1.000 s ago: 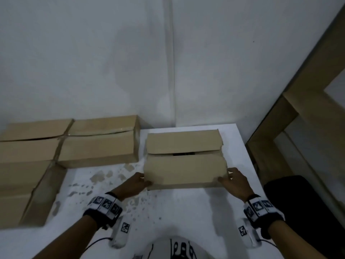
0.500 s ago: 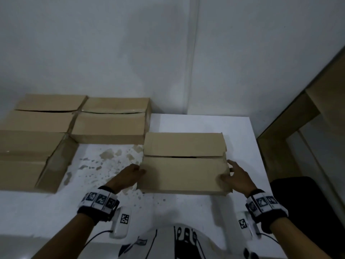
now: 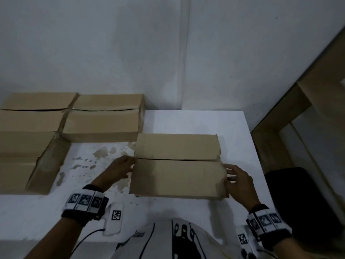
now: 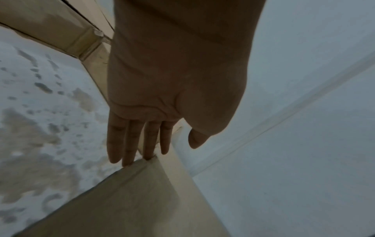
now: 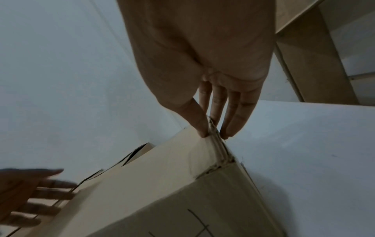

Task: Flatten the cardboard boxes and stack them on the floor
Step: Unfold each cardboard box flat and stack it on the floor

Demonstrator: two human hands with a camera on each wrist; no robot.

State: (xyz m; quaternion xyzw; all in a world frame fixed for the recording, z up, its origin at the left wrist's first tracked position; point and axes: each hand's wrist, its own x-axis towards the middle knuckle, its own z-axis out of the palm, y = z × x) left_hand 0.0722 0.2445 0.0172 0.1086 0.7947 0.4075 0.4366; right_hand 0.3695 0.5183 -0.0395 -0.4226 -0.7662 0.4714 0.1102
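Observation:
A closed brown cardboard box [image 3: 177,165] stands on the white table [image 3: 186,120], its two top flaps meeting along a seam. My left hand [image 3: 130,165] is at the box's left end, where its straight fingers [image 4: 129,144] touch the top corner. My right hand [image 3: 226,174] is at the right end. In the right wrist view the thumb and fingers [image 5: 231,125] pinch the edge of the near flap on the box [image 5: 162,184].
Several more closed cardboard boxes [image 3: 100,118] sit packed together at the table's back left. The tabletop between them and my left hand is stained and chipped. A wooden shelf frame [image 3: 291,113] stands to the right, with a dark seat [image 3: 298,193] below it.
Both hands have slid from the box's near bottom corners up to its top edge at the ends. The right hand now pinches the near flap. The head view has shifted.

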